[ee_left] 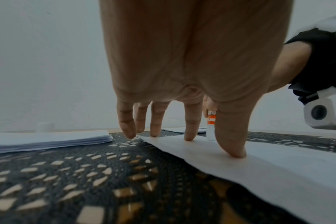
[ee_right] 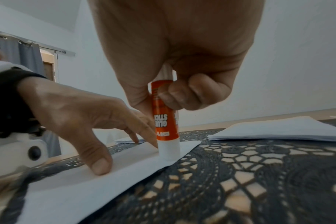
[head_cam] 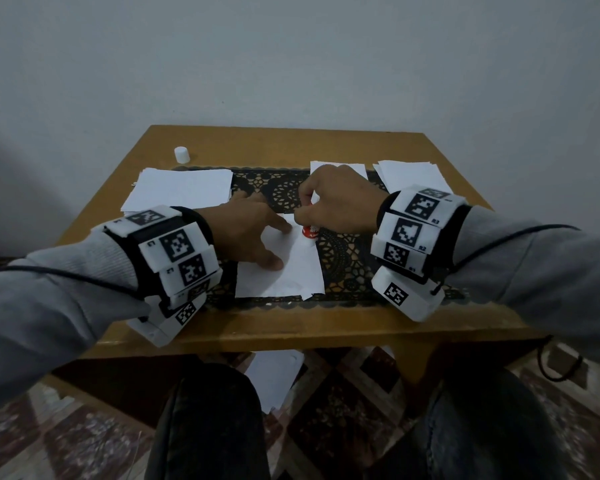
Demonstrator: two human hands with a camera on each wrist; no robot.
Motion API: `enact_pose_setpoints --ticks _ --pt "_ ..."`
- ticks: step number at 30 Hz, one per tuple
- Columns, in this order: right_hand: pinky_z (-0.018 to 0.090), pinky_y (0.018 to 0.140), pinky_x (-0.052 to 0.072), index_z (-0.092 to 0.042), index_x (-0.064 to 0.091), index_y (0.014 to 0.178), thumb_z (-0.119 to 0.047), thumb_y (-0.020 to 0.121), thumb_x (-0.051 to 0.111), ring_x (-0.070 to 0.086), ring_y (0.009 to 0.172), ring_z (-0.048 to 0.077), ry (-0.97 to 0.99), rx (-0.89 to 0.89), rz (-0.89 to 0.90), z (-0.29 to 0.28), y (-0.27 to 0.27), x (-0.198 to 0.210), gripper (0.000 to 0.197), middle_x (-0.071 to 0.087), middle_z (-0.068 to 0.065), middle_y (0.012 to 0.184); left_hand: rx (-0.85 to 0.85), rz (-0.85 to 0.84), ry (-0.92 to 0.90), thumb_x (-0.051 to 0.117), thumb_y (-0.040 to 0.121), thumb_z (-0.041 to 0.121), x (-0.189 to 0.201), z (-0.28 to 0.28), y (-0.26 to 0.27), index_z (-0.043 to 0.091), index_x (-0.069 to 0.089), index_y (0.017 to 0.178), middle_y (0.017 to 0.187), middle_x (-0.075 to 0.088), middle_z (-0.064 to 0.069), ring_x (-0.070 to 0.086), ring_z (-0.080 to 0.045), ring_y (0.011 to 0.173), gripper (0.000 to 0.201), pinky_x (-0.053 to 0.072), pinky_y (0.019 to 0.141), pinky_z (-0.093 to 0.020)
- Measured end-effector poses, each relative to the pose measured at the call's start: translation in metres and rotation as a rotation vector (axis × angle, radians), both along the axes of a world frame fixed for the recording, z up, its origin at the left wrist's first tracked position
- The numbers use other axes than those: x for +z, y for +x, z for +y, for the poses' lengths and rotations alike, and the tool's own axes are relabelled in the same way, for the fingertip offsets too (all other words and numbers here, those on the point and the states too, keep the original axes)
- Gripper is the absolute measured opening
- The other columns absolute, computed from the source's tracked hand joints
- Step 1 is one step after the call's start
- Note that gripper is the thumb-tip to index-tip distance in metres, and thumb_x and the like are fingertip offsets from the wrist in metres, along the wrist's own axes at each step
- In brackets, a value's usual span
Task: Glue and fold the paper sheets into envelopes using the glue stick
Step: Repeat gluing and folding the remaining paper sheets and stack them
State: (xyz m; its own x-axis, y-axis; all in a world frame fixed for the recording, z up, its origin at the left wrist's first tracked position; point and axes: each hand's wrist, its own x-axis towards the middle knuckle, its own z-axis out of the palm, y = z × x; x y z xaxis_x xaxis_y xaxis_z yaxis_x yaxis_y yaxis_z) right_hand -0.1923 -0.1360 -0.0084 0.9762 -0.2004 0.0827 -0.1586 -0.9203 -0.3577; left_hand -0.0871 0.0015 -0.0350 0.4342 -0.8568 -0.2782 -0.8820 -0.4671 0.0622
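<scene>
The right hand (ee_right: 175,63) grips the glue stick (ee_right: 164,121) between thumb and curled fingers, holding it upright and inverted with its white end down on the paper sheet (head_cam: 291,268). The contact point lies near the sheet's far right edge. The barrel is orange over a white base; white lettering, upside down in the right wrist view, reads "GLUE STICK", and a smaller word beneath it is too blurred to read.

The left hand (head_cam: 246,230) lies on the same sheet with fingers straight and spread. The fingertips (ee_left: 189,136) and thumb press the paper flat; the index finger sits just beside the glue stick.

The sheet rests on a black lace mat (head_cam: 347,258) that runs across the wooden surface (head_cam: 291,327). A fold or overlap runs down the sheet in the head view.

Other items on the surface:
- A stack of white paper (head_cam: 181,188) at far left, partly on the mat.
- A second stack of white paper (head_cam: 413,174) at far right.
- One more white piece (head_cam: 340,168) behind the right hand.
- A white cap (head_cam: 181,154) standing near the far left corner, well apart from both hands.

Both wrists carry white camera bands with black square marker codes; small labels on the right band appear to read "R1", "R2", "R3". A white sheet (head_cam: 274,375) lies on the patterned floor below the surface.
</scene>
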Motion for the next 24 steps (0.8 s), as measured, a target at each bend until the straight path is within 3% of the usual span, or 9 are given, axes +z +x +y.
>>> enact_pose_setpoints --ticks 3,5,8,12,14,17,19,22,24 --pt "0.017 0.044 0.027 -0.011 0.061 0.066 -0.030 0.083 0.066 0.038 0.046 0.008 0.006 0.036 0.039 0.006 -0.012 0.003 0.026 0.040 -0.006 0.050 -0.020 0.033 -0.038 0.067 0.080 0.052 0.004 0.000 -0.004 0.030 0.043 0.141 0.135 0.047 -0.003 0.038 -0.022 0.122 0.069 0.034 0.102 -0.037" --pt "0.020 0.047 0.028 -0.014 0.059 0.062 -0.031 0.083 0.066 0.039 0.048 0.009 0.016 0.052 0.061 0.009 -0.018 0.002 0.027 0.039 -0.005 0.051 -0.016 0.061 -0.047 0.068 0.080 0.049 0.005 0.000 -0.005 0.028 0.045 0.139 0.136 0.047 -0.002 0.039 -0.020 0.123 0.067 0.035 0.102 -0.035" --pt "0.021 0.048 0.030 -0.020 0.056 0.056 -0.029 0.081 0.066 0.038 0.047 0.009 0.071 0.076 0.088 0.011 -0.025 0.001 0.029 0.039 -0.006 0.050 0.001 0.059 -0.021 0.071 0.075 0.054 0.005 -0.001 -0.002 0.036 0.046 0.132 0.133 0.044 -0.004 0.039 -0.024 0.121 0.065 0.037 0.102 -0.041" --pt "0.022 0.051 0.029 -0.015 0.060 0.059 -0.026 0.083 0.066 0.036 0.050 0.010 0.116 0.137 0.141 0.012 -0.035 0.002 0.027 0.037 -0.006 0.052 0.050 0.047 0.032 0.075 0.066 0.058 0.008 -0.008 0.002 0.042 0.041 0.129 0.127 0.041 -0.003 0.035 -0.026 0.122 0.073 0.037 0.102 -0.047" --pt "0.024 0.053 0.032 -0.015 0.062 0.060 -0.025 0.084 0.066 0.038 0.052 0.008 0.137 0.192 0.196 0.010 -0.037 0.004 0.026 0.042 -0.004 0.055 0.072 0.056 0.058 0.078 0.062 0.058 0.011 -0.012 0.003 0.043 0.036 0.132 0.127 0.040 -0.003 0.036 -0.026 0.122 0.083 0.038 0.101 -0.047" --pt "0.038 0.066 0.046 -0.019 0.065 0.060 -0.023 0.084 0.066 0.049 0.060 0.009 0.203 0.229 0.236 0.001 -0.041 0.010 0.025 0.061 0.000 0.065 0.065 0.069 0.080 0.081 0.064 0.051 0.017 -0.019 0.005 0.038 0.032 0.136 0.128 0.043 -0.003 0.042 -0.025 0.118 0.088 0.040 0.098 -0.040" --pt "0.036 0.058 0.044 -0.017 0.066 0.062 -0.021 0.086 0.065 0.050 0.053 0.013 0.276 0.189 0.211 -0.008 -0.043 0.017 0.024 0.063 0.000 0.060 0.089 0.106 0.019 0.083 0.068 0.040 0.018 -0.022 0.008 0.031 0.035 0.134 0.129 0.049 -0.004 0.047 -0.024 0.116 0.082 0.042 0.094 -0.036" --pt "0.023 0.044 0.036 -0.014 0.065 0.063 -0.018 0.087 0.064 0.040 0.038 0.012 0.374 0.090 0.149 -0.024 -0.046 0.026 0.025 0.051 0.000 0.045 0.122 0.148 -0.081 0.082 0.070 0.033 0.016 -0.022 0.015 0.028 0.041 0.125 0.125 0.054 -0.002 0.052 -0.023 0.111 0.069 0.044 0.093 -0.038" --pt "0.024 0.043 0.034 -0.015 0.065 0.061 -0.019 0.086 0.065 0.038 0.037 0.015 0.412 0.041 0.116 -0.034 -0.047 0.026 0.025 0.048 0.002 0.044 0.109 0.177 -0.156 0.081 0.072 0.029 0.013 -0.020 0.019 0.028 0.046 0.117 0.114 0.057 0.002 0.053 -0.021 0.104 0.057 0.046 0.087 -0.036"
